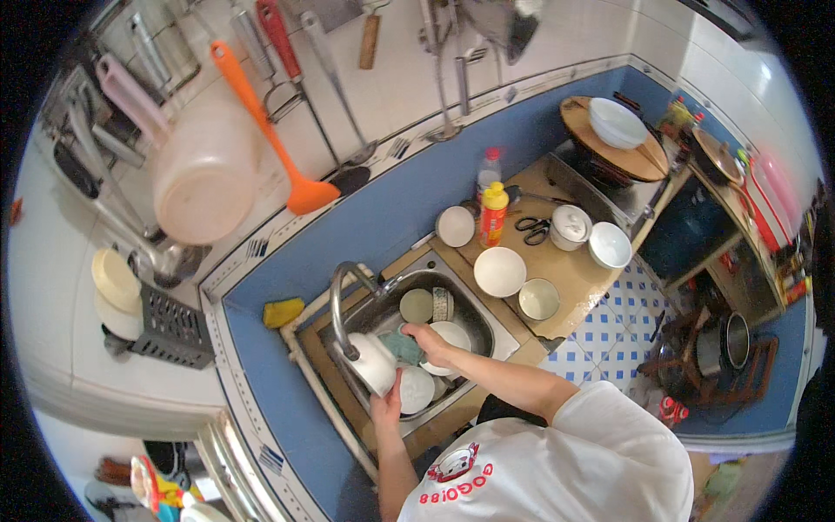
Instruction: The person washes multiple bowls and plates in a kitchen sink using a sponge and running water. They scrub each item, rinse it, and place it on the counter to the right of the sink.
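My left hand (387, 403) grips the lower edge of a white bowl (367, 367), which is tilted on its side beneath the curved metal faucet (337, 293). A green cloth (400, 346) is bunched in my right hand (427, 344), against or very close to the bowl's base. Both hands are over a stainless steel sink (481, 329). Inside it sit a white bowl (451, 335) behind my right hand, another white bowl (416, 390) by my left, a pale greenish bowl (415, 305) and a patterned cup or bowl (443, 304). My fingers hide part of the held bowl.
Right of the sink, the counter (567, 287) bears a white bowl (500, 271), a cream bowl (539, 299), a yellow-capped bottle (494, 215), black scissors (533, 230) and a lidded white pot (571, 227). A yellow sponge (283, 313) lies behind the faucet. Utensils, including an orange ladle (277, 140), hang above.
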Tool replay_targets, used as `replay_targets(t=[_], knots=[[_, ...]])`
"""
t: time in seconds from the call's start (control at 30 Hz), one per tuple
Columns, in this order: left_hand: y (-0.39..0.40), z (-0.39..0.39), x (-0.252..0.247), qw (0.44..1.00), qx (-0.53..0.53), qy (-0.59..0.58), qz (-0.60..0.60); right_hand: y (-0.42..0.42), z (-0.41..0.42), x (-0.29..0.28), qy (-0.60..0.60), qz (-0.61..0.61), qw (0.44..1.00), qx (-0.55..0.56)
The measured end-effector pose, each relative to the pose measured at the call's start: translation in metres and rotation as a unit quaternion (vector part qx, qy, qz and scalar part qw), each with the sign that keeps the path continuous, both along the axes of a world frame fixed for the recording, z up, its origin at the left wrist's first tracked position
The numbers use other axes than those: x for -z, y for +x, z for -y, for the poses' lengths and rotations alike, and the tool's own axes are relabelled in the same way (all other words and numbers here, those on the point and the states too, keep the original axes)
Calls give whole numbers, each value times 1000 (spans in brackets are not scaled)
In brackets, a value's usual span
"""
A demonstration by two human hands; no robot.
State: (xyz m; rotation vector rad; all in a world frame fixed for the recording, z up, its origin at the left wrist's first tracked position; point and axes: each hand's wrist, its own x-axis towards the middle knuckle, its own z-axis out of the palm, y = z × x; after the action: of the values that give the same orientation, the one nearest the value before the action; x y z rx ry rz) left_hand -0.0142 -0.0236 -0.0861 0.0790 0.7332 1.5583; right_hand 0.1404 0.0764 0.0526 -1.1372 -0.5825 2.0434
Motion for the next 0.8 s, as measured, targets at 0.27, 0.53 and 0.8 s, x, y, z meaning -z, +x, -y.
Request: replay_targets(t=[0.27,0.53,0.8], knots=[[-1,14,-12,996,20,-87,-17,14,4,4,377,-16,917,-125],[42,-5,-77,975,9,-102,-197,-36,20,54,423,337,766,-346],[39,-13,-108,907,-62,-152,-387,-42,25,40,439,433,726,-305]])
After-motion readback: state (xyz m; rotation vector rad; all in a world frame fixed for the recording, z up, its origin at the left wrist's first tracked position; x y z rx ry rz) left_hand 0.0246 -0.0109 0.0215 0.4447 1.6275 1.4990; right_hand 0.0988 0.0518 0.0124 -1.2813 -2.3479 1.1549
